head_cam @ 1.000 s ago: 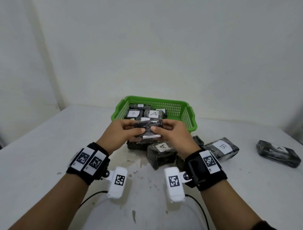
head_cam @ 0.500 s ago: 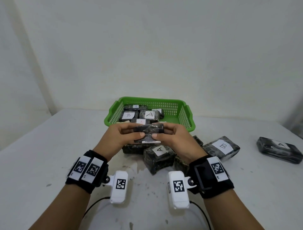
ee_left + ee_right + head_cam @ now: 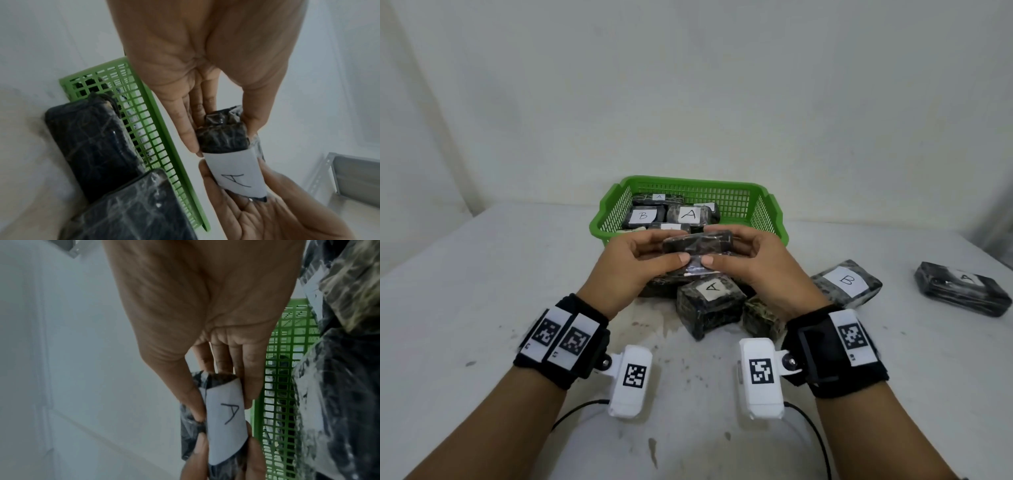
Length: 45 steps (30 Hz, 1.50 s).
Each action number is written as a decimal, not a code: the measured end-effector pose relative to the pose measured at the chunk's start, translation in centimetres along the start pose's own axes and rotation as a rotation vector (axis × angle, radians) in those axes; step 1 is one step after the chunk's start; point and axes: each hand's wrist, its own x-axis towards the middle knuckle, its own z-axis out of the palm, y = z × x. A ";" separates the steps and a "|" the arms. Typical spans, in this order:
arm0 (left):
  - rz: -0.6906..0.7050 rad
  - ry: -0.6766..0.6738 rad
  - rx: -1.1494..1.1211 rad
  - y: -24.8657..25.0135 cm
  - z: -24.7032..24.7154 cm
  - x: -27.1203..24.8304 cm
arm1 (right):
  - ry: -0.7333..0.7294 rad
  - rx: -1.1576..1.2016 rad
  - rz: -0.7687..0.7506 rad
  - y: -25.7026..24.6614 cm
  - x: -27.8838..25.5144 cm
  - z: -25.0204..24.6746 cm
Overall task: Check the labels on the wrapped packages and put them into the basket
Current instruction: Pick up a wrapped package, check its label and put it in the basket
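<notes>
1. The left hand (image 3: 631,263) and right hand (image 3: 753,262) are both gripping one package (image 3: 698,243), label (image 3: 236,172) "A", just before the basket (image 3: 770,209).
2. Slick wrap risks slipping; the crowded basket could be tipping it out.

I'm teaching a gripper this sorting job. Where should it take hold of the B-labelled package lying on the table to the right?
Probably across the two long sides of the B-labelled package, coming from above. It lies flat on the table, label up, with open space around it; a side pinch keeps the label readable.
</notes>
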 end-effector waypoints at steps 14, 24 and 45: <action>0.233 -0.006 0.007 0.3 0.8 -0.9 | -0.112 0.132 0.176 -0.2 -0.5 0.3; 0.232 -0.059 0.092 0.6 0.8 -1.4 | 0.025 0.221 0.134 -0.2 -0.5 0.9; 0.234 -0.027 0.068 1.2 0.2 -1.3 | -0.017 0.216 0.127 -0.8 -0.7 0.6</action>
